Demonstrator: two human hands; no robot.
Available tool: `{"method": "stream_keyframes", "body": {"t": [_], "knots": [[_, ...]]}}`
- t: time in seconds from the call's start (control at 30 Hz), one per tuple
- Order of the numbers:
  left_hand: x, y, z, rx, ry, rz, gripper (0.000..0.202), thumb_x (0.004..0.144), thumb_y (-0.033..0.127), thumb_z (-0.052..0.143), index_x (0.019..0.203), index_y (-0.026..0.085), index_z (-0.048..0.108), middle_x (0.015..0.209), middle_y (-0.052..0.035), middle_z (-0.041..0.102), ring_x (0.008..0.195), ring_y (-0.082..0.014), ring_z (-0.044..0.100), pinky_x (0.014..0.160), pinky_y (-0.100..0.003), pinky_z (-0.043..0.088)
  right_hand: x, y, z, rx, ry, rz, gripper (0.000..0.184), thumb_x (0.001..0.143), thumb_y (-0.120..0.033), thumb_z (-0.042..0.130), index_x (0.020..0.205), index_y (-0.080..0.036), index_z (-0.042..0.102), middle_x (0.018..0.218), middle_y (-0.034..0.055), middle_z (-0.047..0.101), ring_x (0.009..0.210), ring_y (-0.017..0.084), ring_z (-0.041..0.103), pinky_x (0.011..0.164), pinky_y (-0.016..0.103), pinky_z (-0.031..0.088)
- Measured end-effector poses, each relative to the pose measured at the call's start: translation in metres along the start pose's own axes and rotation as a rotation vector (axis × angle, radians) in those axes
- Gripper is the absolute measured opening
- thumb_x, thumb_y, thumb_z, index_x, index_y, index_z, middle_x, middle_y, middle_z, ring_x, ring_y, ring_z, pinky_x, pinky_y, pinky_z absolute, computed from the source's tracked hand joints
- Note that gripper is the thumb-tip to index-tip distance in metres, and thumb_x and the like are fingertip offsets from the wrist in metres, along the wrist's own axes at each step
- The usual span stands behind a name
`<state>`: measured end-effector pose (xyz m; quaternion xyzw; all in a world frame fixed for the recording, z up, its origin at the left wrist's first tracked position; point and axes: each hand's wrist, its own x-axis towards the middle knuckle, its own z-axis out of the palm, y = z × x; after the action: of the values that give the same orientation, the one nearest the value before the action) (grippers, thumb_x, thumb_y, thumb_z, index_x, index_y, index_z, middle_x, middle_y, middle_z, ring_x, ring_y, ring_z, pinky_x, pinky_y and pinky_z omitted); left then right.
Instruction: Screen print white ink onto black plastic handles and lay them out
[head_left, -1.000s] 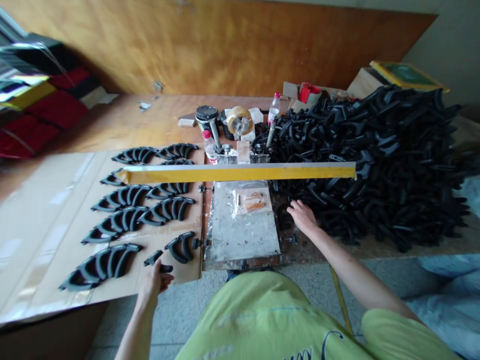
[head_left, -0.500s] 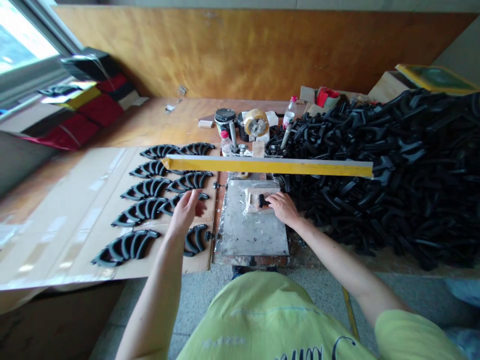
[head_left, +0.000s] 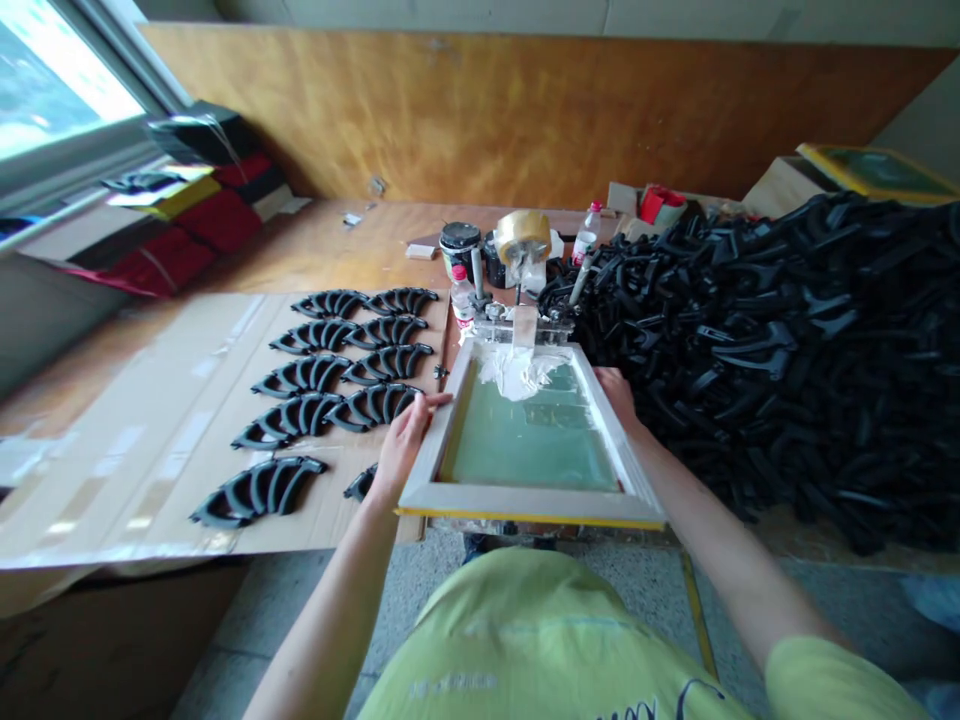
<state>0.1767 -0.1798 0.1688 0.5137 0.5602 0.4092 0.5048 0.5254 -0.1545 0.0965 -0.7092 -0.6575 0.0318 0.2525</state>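
A screen printing frame (head_left: 531,500) with a green mesh is lowered over the work plate. White ink (head_left: 517,372) is smeared across the far end of its mesh. At the frame's left side rests my left hand (head_left: 409,440), its index finger over the edge and its other fingers curled. My right hand (head_left: 619,395) is against the right side, its fingertips partly hidden by the frame. The plate and the small black part seen on it earlier are hidden beneath. Curved black plastic parts (head_left: 300,425) lie in rows on cardboard to the left.
A large heap of black plastic parts (head_left: 787,380) borders my right arm. Behind the frame stand a hinge clamp (head_left: 559,325), a roll of tape (head_left: 523,235), an ink tub (head_left: 459,240) and bottles (head_left: 587,235). Cardboard (head_left: 150,430) covers the table at left.
The screen frame has swung down from its raised position over the plate. My left hand has moved right to its edge; my right hand has left the small black part for the other side.
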Motion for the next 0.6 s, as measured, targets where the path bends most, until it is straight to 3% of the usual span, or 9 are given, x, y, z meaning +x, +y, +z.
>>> {"method": "stream_keyframes", "body": {"t": [0.1,0.2,0.3,0.37,0.43,0.5,0.6], "knots": [[-0.010,-0.050,0.001,-0.021,-0.071,-0.135,0.065,0.080,0.060,0.058,0.133,0.021,0.055,0.089,-0.0022,0.071,0.070,-0.0152,0.063,0.060,-0.022,0.047,0.031,-0.006,-0.011,0.014,0.120,-0.022,0.035,0.085,-0.011,0.056,0.118,-0.012,0.066,0.123,0.0159,0.063,0.113,0.027,0.058,0.100,0.044,0.047],[-0.006,-0.088,0.009,-0.007,-0.053,-0.209,0.077,0.077,0.056,0.064,0.142,0.020,0.044,0.088,-0.0030,0.071,0.073,-0.0173,0.065,0.064,-0.025,0.049,0.062,-0.049,-0.002,0.009,0.099,-0.221,0.057,0.081,-0.018,0.067,0.135,-0.015,0.051,0.140,0.0162,0.047,0.127,0.029,0.045,0.107,0.045,0.039],[0.001,-0.107,0.014,0.060,-0.042,-0.215,0.072,0.078,0.056,0.061,0.138,0.018,0.050,0.088,-0.0047,0.072,0.077,-0.0195,0.067,0.068,-0.027,0.050,0.074,-0.089,0.015,-0.086,-0.143,-0.287,0.035,0.084,-0.019,0.062,0.119,-0.014,0.060,0.118,0.0142,0.062,0.111,0.027,0.055,0.094,0.038,0.045],[0.005,-0.113,0.014,0.087,-0.049,-0.217,0.070,0.080,0.058,0.058,0.137,0.019,0.051,0.091,-0.0056,0.073,0.080,-0.0205,0.067,0.071,-0.028,0.050,0.065,-0.100,0.024,-0.151,-0.271,-0.279,0.021,0.086,-0.018,0.056,0.106,-0.013,0.064,0.103,0.0127,0.066,0.097,0.025,0.060,0.084,0.033,0.046],[0.006,-0.117,0.013,0.124,-0.035,-0.216,0.067,0.081,0.059,0.056,0.135,0.019,0.053,0.096,-0.0064,0.073,0.084,-0.0210,0.067,0.074,-0.029,0.050,0.046,-0.098,0.026,-0.174,-0.331,-0.348,0.017,0.087,-0.015,0.053,0.098,-0.014,0.064,0.098,0.0115,0.067,0.091,0.023,0.061,0.078,0.030,0.045],[0.006,-0.121,0.013,0.155,-0.012,-0.201,0.064,0.082,0.059,0.055,0.132,0.020,0.056,0.101,-0.0067,0.073,0.087,-0.0213,0.067,0.078,-0.029,0.050,0.027,-0.088,0.020,-0.151,-0.371,-0.503,0.017,0.085,-0.012,0.051,0.095,-0.015,0.065,0.096,0.0095,0.067,0.090,0.021,0.060,0.075,0.028,0.043],[0.005,-0.121,0.013,0.167,-0.002,-0.180,0.061,0.082,0.058,0.055,0.129,0.020,0.058,0.103,-0.0063,0.072,0.091,-0.0218,0.066,0.083,-0.030,0.049,0.016,-0.076,0.006,-0.079,-0.460,-0.697,0.017,0.081,-0.011,0.054,0.091,-0.018,0.066,0.094,0.0053,0.068,0.087,0.019,0.060,0.070,0.027,0.040]]}}
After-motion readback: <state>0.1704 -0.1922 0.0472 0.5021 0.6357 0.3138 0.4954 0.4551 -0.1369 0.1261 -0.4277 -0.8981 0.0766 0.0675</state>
